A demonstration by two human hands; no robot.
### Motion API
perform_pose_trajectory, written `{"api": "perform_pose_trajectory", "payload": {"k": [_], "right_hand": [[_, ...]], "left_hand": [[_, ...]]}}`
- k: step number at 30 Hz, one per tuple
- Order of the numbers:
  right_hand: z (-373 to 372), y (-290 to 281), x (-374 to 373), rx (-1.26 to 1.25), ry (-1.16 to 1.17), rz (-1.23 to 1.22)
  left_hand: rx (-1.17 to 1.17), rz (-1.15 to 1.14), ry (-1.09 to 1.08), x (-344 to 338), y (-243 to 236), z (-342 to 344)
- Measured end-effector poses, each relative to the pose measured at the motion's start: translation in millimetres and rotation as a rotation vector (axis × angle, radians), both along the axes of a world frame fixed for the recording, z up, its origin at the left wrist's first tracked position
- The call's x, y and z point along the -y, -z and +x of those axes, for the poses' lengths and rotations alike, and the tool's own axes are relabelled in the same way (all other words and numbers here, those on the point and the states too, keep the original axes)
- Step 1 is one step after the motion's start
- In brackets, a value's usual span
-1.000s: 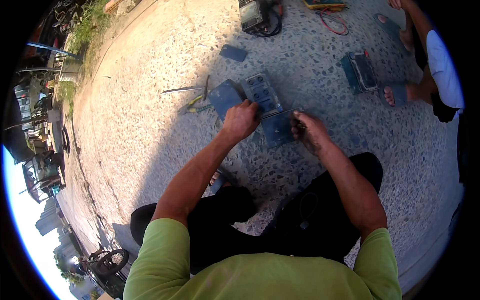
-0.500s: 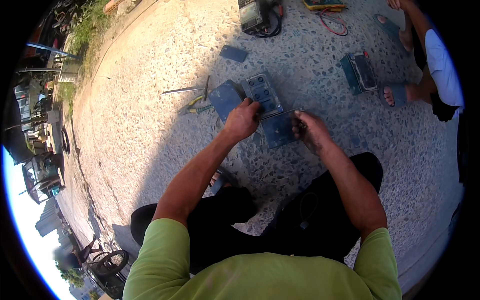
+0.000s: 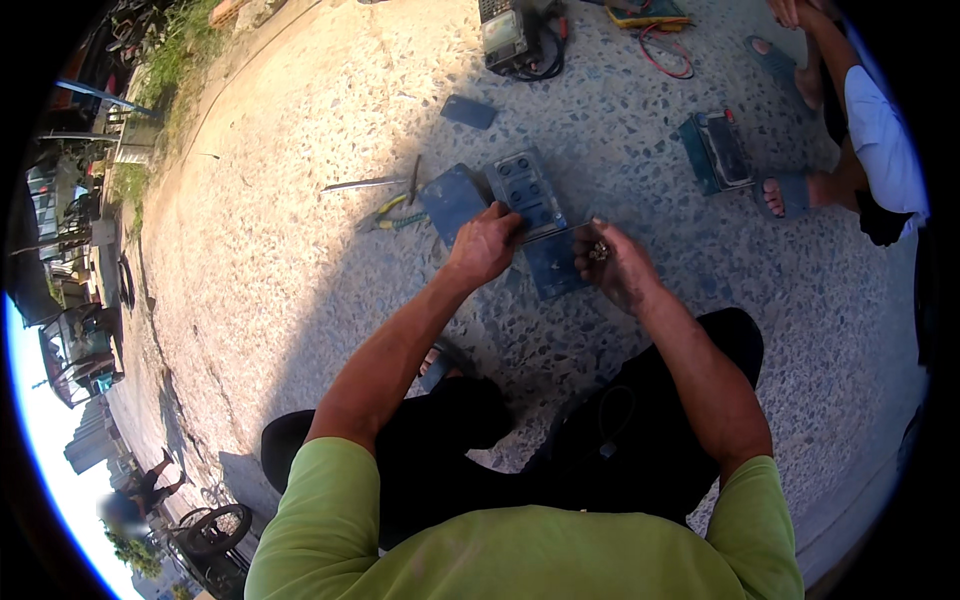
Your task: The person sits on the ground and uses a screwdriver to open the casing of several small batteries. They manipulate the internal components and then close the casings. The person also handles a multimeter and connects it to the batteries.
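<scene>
My left hand [image 3: 485,240] is closed at the front edge of a battery top [image 3: 528,190] with round caps, between two dark blue slabs [image 3: 451,197] [image 3: 548,270]; what its fingertips grip is hidden. My right hand [image 3: 620,268], beside the lower slab, has its fingers curled round small metal pieces [image 3: 600,250], with its thumb raised at a thin edge or bar that runs toward my left hand. To the left lie yellow-handled pliers [image 3: 389,205] and a long metal strip [image 3: 362,183].
Behind lie a dark flat rectangle [image 3: 468,111], a boxy device with cables [image 3: 508,40], a yellow meter with red lead [image 3: 645,15] and another battery [image 3: 716,150]. A sandalled person [image 3: 880,140] sits at right. Another person [image 3: 150,495] and wheels [image 3: 218,527] are far left; my knees frame the near ground.
My right hand has turned slightly, showing the small metal pieces in its fingers. My left hand is nearly unchanged. The distant person at lower left has come further into view.
</scene>
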State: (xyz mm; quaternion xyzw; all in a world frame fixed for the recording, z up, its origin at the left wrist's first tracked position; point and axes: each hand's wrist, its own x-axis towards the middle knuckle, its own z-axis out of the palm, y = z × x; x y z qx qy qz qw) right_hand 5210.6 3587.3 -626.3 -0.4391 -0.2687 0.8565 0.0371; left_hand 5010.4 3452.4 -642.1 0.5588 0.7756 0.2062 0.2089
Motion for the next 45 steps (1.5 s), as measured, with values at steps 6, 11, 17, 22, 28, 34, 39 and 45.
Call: {"api": "perform_pose_trajectory", "payload": {"k": [6, 11, 17, 22, 28, 34, 39, 45], "right_hand": [[4, -5, -1, 0.019, 0.016, -0.004], [5, -8, -2, 0.015, 0.023, -0.01], [2, -13, -2, 0.001, -0.013, 0.0], [3, -8, -2, 0.015, -0.017, 0.007], [4, -2, -2, 0.019, -0.038, 0.025], [6, -1, -3, 0.029, -0.044, 0.038], [6, -2, -4, 0.037, -0.054, 0.042], [4, -1, -2, 0.034, -0.05, 0.035]], "left_hand": [[0.059, -0.055, -0.05, -2, 1, 1], [0.077, -0.048, -0.064, -3, 3, -2], [0.131, -0.043, -0.105, -2, 4, -7], [0.099, -0.028, -0.106, -1, 6, -4], [0.083, -0.024, -0.114, 0, 7, -1], [0.074, -0.024, -0.104, -1, 9, 3], [0.085, -0.032, -0.044, -2, 6, 3], [0.092, -0.054, -0.057, -3, 3, 1]]}}
